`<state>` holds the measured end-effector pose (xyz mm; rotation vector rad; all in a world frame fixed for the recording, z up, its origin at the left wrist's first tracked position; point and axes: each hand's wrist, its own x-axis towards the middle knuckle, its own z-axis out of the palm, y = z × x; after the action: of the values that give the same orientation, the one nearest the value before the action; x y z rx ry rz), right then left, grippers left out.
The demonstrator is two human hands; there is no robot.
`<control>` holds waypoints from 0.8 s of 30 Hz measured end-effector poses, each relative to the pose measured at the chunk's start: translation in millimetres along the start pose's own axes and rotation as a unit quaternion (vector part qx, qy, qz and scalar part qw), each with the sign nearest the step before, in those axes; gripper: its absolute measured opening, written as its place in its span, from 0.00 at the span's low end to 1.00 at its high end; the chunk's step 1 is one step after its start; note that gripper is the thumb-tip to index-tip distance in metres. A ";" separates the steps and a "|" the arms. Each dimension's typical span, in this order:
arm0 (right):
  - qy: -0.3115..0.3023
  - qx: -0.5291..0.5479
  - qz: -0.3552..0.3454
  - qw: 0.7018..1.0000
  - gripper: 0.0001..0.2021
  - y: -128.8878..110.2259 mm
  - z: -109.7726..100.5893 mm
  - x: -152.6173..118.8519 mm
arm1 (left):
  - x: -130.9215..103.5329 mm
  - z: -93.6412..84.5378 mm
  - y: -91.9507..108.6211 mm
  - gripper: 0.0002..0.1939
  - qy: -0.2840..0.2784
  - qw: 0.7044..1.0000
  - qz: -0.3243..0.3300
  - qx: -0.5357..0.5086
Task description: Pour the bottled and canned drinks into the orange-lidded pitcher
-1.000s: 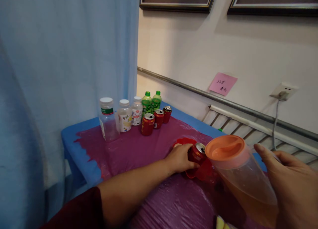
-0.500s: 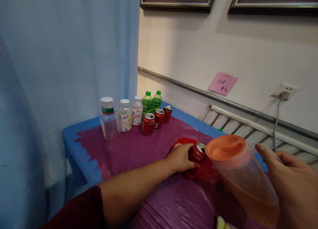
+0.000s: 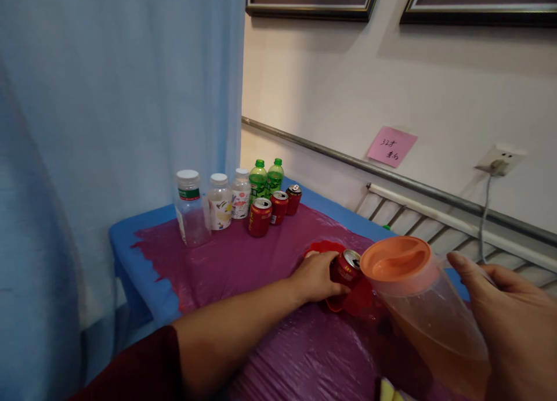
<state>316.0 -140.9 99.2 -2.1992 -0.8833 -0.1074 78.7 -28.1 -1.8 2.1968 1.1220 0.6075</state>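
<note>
My left hand (image 3: 317, 276) is closed around a red drink can (image 3: 347, 268), which leans toward the right with its opened top showing. Beneath the can is a red dish with a wavy rim (image 3: 343, 305). My right hand (image 3: 513, 314) grips a clear plastic pitcher (image 3: 435, 325) by its handle side; the handle itself is mostly hidden. The pitcher tilts left, its orange lid (image 3: 397, 258) close against the can's top, and brownish liquid is inside. Whether liquid is flowing into the can I cannot tell.
Three red cans (image 3: 260, 218) stand farther back, beside white-capped clear jars (image 3: 220, 203) and two green bottles (image 3: 258, 177). Purple plastic sheeting (image 3: 243, 262) covers the blue table (image 3: 126, 232). A radiator (image 3: 404, 215) and pipe run along the wall; a blue curtain hangs left.
</note>
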 end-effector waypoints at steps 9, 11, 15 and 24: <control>-0.004 -0.002 -0.001 1.000 0.24 0.9 0.9 0.2 | -0.4 -0.8 2.2 0.35 -0.001 1.000 -0.006 0.001; -0.005 -0.001 -0.006 1.000 0.24 0.4 0.7 -0.6 | -0.6 -1.3 2.7 0.35 -0.002 1.000 -0.010 0.004; -0.001 -0.007 -0.011 1.000 0.24 2.0 0.8 -0.5 | -1.1 -1.5 2.3 0.34 -0.001 1.000 -0.006 0.007; 0.002 0.002 0.011 1.000 0.25 1.0 1.5 0.0 | -0.3 -0.2 0.4 0.35 0.004 1.000 -0.003 0.006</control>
<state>316.3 -140.4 97.5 -2.2031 -0.8574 -0.0987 78.7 -28.5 -1.4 2.2025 1.1383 0.6079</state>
